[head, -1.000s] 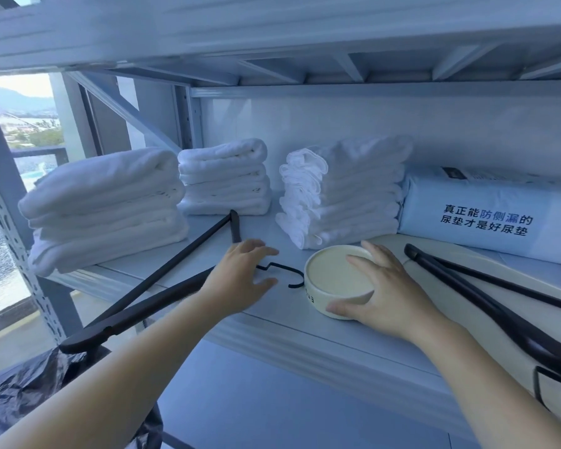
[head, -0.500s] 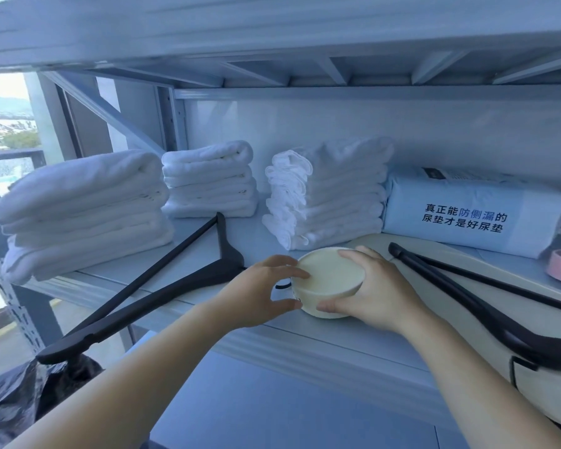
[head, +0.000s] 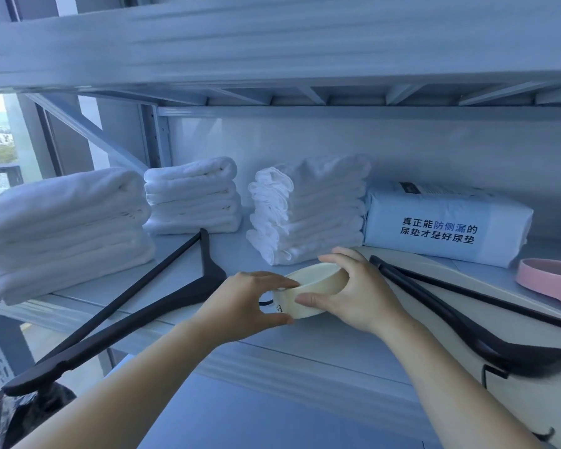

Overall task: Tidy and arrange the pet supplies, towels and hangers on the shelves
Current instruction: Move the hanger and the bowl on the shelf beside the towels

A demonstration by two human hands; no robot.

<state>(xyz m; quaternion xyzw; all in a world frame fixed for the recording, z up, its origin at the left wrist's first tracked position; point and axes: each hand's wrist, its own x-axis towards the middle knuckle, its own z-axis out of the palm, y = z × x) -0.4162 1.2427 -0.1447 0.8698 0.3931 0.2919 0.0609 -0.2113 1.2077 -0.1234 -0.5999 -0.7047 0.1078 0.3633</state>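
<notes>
Shelf (head: 321,338): grey metal, towel stacks (head: 308,209) behind.
Bowl (head: 308,296): cream pet bowl, tilted at shelf front (pink bowl (head: 551,283) far right).
Left hand (head: 243,306): pinching bowl's left rim.
Right hand (head: 360,293): wrapped around bowl's right side.
Hanger (head: 136,312): black, beside left hand.

Shelf (head: 321,338) — three towel stacks along the back: left (head: 62,228), middle (head: 191,196), right (head: 308,209). Pad pack (head: 447,225) right of them. Bowl (head: 308,293) at the front, between two hangers — left (head: 117,322), right (head: 467,322). Second bowl (head: 551,283) far right.
</notes>
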